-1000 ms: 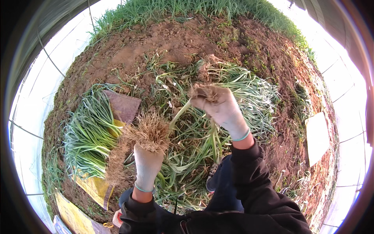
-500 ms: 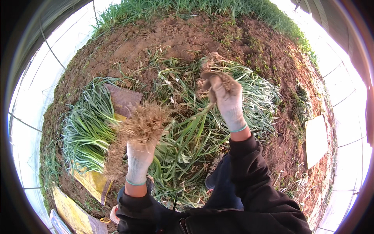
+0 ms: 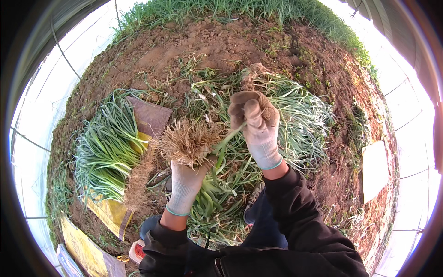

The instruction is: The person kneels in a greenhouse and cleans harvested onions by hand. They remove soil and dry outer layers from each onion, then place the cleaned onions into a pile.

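Soil [image 3: 194, 46] fills most of the view, brown and lumpy, with a strip of grass [image 3: 221, 9] along the far edge and pale greenhouse film [image 3: 37, 106] curving up on both sides. Loose green plants [image 3: 295, 111] lie strewn over the ground ahead, long thin leaves with whitish stems. Off to the left a neater pile [image 3: 106, 147] of the same plants rests with its leaves fanning left and its roots toward the middle, partly on a yellow sack [image 3: 108, 212] and just beside a brown sheet [image 3: 150, 115]. A pale flat board [image 3: 374, 171] lies on the dirt at the right, well apart from the rest.

Both hands wear light knit gloves with teal cuffs, and dark sleeves come in from the lower edge. Left hand [image 3: 187, 177] is closed round a bunch [image 3: 187, 141] of plants just under the roots, so the tangled tan roots stand up above the fist and the green leaves hang down below it toward the knees. Right hand [image 3: 258, 124] is raised a little higher and to the right, fingers [image 3: 242, 108] curled tight on a thin stalk [image 3: 228, 136] that slants down to the left and meets the bunch; dirt darkens the glove tips. A small red and white thing [image 3: 138, 251] shows near the left elbow, too small to tell what it is
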`<state>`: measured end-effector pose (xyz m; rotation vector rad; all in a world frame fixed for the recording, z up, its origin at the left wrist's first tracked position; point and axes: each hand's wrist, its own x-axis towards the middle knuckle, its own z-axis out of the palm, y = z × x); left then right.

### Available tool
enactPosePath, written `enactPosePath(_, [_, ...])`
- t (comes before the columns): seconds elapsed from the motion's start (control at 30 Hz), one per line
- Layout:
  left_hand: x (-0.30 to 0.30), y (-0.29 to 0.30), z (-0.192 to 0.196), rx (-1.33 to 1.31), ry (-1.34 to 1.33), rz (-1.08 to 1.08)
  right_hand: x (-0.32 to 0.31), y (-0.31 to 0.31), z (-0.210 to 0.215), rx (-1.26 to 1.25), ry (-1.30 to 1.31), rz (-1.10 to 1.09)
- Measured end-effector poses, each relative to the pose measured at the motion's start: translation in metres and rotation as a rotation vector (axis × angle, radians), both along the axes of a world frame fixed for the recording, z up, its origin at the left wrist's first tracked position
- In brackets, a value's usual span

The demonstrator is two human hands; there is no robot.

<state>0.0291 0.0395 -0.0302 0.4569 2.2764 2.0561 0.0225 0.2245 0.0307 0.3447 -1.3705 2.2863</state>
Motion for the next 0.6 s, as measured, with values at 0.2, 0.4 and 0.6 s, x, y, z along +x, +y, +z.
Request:
enactPosePath(0.2, [-0.006, -0.006, 0.005, 0.022, -0.020, 0.106, 0.003, -0.007, -0.012, 1.025, -0.285, 0.017])
enactPosePath(0.4, [0.003, -0.013, 0.018, -0.044, 0.004, 0.176, -0.001, 0.042, 0.014, 0.355, -0.252, -0.332])
enactPosePath(0.6, [0.005, -0.015, 0.019, -0.021, -0.131, 0.165, 0.002, 0.099, 0.015, -0.118, -0.155, -0.771])
